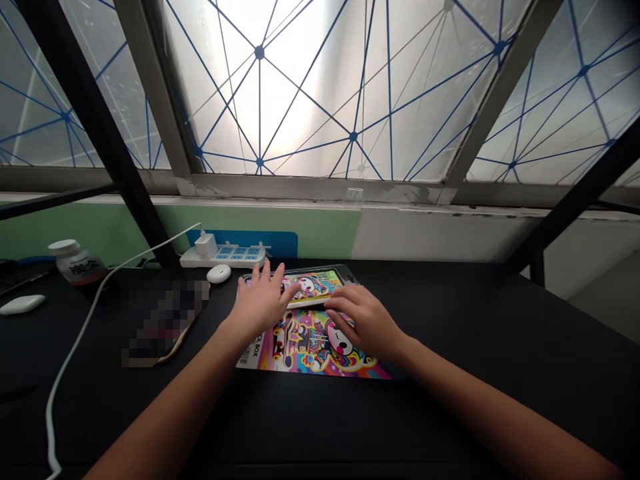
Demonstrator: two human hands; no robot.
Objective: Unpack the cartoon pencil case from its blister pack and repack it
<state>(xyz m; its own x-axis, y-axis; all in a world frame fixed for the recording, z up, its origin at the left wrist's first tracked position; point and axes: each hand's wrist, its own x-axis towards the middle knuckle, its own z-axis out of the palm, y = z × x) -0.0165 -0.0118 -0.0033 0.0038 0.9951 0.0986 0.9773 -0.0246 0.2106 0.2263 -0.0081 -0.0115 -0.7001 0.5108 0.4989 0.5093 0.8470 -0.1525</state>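
A colourful cartoon-printed flat sheet [305, 350] lies on the black table [475, 347] in front of me. Behind it lies a pencil box [320, 283] with the same bright print, partly on the sheet's far edge. My left hand [260, 300] rests flat with fingers spread over the left end of the box. My right hand [363, 320] lies on the sheet with its fingers reaching to the box's near edge, stretched out and holding nothing.
A white power strip [225, 255] with a plugged charger stands against the wall, its white cable [75, 347] trailing left. A small white oval case [219, 273], a white bottle [75, 261] and another white case [23, 305] lie at left. A blurred patch [165, 320] lies near.
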